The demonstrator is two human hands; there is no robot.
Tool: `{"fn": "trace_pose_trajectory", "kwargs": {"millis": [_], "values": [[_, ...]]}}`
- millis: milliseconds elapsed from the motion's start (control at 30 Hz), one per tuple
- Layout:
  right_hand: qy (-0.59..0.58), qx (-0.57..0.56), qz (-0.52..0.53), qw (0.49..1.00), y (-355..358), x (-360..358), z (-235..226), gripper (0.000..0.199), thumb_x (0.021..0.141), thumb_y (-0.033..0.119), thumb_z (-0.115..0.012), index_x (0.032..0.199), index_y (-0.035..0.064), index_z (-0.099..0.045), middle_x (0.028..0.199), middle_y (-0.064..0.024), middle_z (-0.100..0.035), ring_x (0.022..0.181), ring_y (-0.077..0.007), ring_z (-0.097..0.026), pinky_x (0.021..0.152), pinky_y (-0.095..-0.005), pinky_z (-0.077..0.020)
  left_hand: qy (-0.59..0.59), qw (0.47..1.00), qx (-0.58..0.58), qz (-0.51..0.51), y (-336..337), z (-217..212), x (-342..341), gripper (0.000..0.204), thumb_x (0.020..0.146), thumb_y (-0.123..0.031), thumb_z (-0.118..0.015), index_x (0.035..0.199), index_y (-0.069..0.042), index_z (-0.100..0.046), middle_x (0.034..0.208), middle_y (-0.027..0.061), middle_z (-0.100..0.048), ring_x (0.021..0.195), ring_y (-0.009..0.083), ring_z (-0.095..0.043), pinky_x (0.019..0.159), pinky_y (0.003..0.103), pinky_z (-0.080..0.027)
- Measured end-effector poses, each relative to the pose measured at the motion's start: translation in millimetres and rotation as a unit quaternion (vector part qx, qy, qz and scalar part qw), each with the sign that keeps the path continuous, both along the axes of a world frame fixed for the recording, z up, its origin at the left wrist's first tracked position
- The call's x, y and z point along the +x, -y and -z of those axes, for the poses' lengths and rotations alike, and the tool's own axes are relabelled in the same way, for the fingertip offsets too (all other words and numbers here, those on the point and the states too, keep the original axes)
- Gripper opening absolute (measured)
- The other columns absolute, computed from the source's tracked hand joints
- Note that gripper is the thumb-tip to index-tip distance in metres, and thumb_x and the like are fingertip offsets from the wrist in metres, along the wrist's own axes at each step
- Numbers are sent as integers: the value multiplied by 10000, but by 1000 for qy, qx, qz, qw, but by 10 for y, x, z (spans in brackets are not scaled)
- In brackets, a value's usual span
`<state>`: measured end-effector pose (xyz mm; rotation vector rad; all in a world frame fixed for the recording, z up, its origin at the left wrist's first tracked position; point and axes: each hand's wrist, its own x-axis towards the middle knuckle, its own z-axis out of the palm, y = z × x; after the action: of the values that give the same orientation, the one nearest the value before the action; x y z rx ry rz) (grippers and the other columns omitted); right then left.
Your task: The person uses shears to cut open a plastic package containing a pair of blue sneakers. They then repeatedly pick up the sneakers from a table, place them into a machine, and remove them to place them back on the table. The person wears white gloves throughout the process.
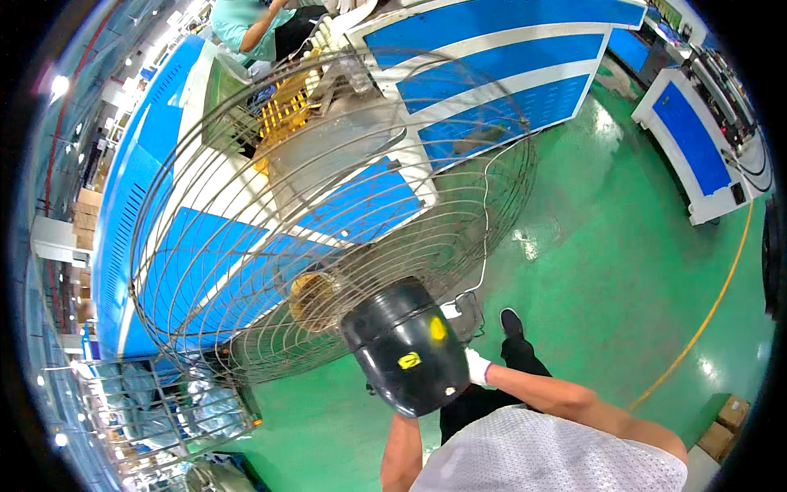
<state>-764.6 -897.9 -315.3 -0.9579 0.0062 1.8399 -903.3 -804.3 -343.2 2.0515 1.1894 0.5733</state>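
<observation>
A large fan with a round wire cage [328,238] fills the middle of the view, tilted away from me. Its black motor housing [406,348], marked with yellow spots, faces me. My right hand [477,366], in a white glove, is against the right side of the housing; its fingers are out of sight behind it. From below, my left forearm [402,451] reaches up to the housing's lower edge, and the housing hides that hand. A yellowish round hub [313,301] shows through the wires. A white cable [485,221] runs along the cage's right side.
Blue and white machines [500,74] stand behind the fan, where a seated person [254,33] works at the top. Another blue and white machine [693,135] is at right. A wire cart [164,410] with wrapped goods stands lower left, cardboard boxes [725,426] lower right.
</observation>
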Motion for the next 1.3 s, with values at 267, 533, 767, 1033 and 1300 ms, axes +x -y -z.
{"fn": "trace_pose_trajectory", "kwargs": {"millis": [267, 533, 767, 1033, 1300], "values": [[339, -51, -116, 932, 1303, 1416, -372, 311, 1008, 307, -586, 897, 23, -649, 777, -97, -700, 678, -195, -716, 610, -342, -568, -66, 991, 107, -49, -129, 94, -213, 594, 939, -491, -644, 1390, -110, -574, 1355, 164, -630, 1320, 389, -513, 1146, 491, -364], [309, -279, 339, 844, 3290, 2379, 298, 332, 1024, 245, -556, 1246, -1, -528, 941, -149, -621, 689, -249, -654, 579, -448, -608, -200, 972, -88, -84, 145, -256, -397, 731, 947, -568, -610, 1440, -34, -533, 1504, 166, -530, 1406, 413, -446, 1185, 492, -324], [240, -352, 390, 816, 4886, 1720, 217, 179, 1012, 270, -562, 1034, 99, -513, 753, -66, -552, 612, -218, -592, 564, -468, -587, -98, 955, -262, -96, 1067, 137, -703, 754, 848, -570, -745, 1352, -48, -542, 1267, 172, -655, 1151, 317, -643, 1011, 437, -496], [211, -454, 342, 795, 5994, 1279, 1163, 376, 1007, 450, -485, 1175, 117, -536, 1005, -133, -614, 827, -336, -630, 754, -640, -553, -329, 871, -355, 85, 2025, -201, -550, 744, 846, -575, -734, 1358, -55, -591, 1284, 168, -661, 1196, 319, -636, 1029, 419, -492], [333, -437, 327, 769, 5696, 2691, 1327, 321, 831, -6, -569, 1070, 172, -453, 793, -115, -556, 588, -232, -574, 521, -450, -547, -413, 861, -295, 30, 2300, -238, 539, 660, 826, -543, -767, 1271, -70, -654, 1286, 157, -662, 1159, 292, -655, 990, 411, -512]]}}
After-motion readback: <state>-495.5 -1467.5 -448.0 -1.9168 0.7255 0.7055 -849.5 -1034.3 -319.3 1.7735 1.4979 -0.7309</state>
